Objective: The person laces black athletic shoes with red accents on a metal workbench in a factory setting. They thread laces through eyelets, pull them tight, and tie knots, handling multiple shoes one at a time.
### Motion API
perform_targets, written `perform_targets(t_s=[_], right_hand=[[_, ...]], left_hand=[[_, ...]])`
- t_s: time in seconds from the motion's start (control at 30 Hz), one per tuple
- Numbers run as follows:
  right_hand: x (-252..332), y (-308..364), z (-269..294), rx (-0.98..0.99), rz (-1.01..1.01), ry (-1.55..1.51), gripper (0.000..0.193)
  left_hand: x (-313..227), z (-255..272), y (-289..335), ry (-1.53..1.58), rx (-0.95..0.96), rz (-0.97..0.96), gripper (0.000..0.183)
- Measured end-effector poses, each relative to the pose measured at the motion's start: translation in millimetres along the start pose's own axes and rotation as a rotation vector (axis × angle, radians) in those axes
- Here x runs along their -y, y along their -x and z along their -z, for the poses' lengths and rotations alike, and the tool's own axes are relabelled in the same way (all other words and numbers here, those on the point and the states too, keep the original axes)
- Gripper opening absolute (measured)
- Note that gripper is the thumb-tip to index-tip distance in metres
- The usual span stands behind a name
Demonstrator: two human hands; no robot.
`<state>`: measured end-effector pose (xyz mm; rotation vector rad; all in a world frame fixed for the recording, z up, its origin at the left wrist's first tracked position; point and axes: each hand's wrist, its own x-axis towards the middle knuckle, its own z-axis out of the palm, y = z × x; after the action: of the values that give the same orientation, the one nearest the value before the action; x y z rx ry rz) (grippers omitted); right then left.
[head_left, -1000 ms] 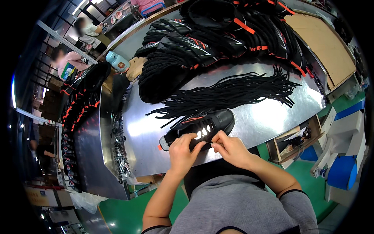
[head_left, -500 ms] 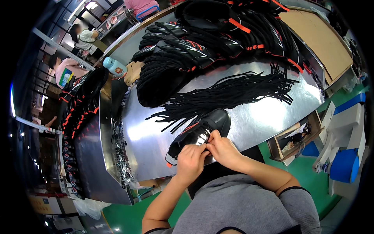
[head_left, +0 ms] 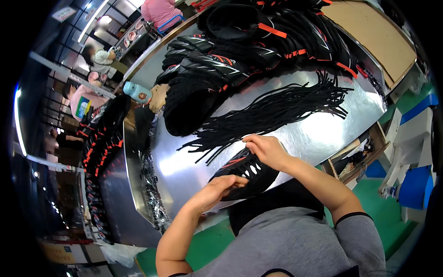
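A black shoe (head_left: 259, 177) with red and white trim lies at the near edge of the metal table, its row of lace holes showing bright. My left hand (head_left: 213, 193) grips the shoe's side, fingers closed over its upper. Above the shoe, my right hand (head_left: 270, 151) is raised with thumb and forefinger pinched together. They seem to hold a black shoelace, mostly hidden against the dark shoe and strands. Just beyond lies a loose bundle of black shoelaces (head_left: 272, 111).
Stacked black shoe uppers (head_left: 221, 64) fill the table's far side. A blue bottle (head_left: 137, 92) stands at the left, near another row of uppers (head_left: 94, 159). Cardboard (head_left: 369, 39) lies far right; an open wooden drawer (head_left: 355, 161) sits below the table's right edge. People work farther back.
My hands have parted: the right moved up and away from the lace holes, the left slid down onto the shoe's side. The shoe has tilted, and the whole view has shifted slightly.
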<state>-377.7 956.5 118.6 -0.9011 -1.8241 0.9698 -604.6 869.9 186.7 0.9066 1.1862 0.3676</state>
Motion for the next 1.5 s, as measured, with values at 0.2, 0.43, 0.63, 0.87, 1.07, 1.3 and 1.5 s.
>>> perform_targets(t_s=[0.2, 0.43, 0.63, 0.87, 1.07, 1.3, 1.5], right_hand=[[-15.4, 5.5, -15.4, -0.106, 0.09, 0.11, 0.017], [-18.9, 8.6, -12.3, -0.101, 0.099, 0.128, 0.019], [-14.8, 8.9, -13.7, -0.135, 0.133, 0.173, 0.015], [-12.7, 7.8, -16.7, -0.125, 0.096, 0.127, 0.018], [6.3, 11.9, -6.1, -0.067, -0.061, 0.01, 0.023], [26.0, 22.5, -25.9, 0.087, -0.146, -0.141, 0.015], [51.3, 2.5, -67.1, 0.211, -0.28, -0.301, 0.012]], left_hand=[[5.8, 5.8, -16.8, -0.46, 0.019, -0.091, 0.018], [-15.7, -1.1, -25.0, -0.959, 0.092, -0.34, 0.016], [-25.2, 15.5, -11.8, -1.617, 0.223, -0.22, 0.034], [-7.5, 2.6, 18.8, -1.277, -0.265, -0.521, 0.017], [118.9, -42.0, 78.0, -0.061, -0.812, -0.432, 0.027], [155.9, -44.9, 37.3, 1.061, -0.193, -0.527, 0.046], [36.7, 21.4, 86.7, 0.572, -0.575, -0.739, 0.034]])
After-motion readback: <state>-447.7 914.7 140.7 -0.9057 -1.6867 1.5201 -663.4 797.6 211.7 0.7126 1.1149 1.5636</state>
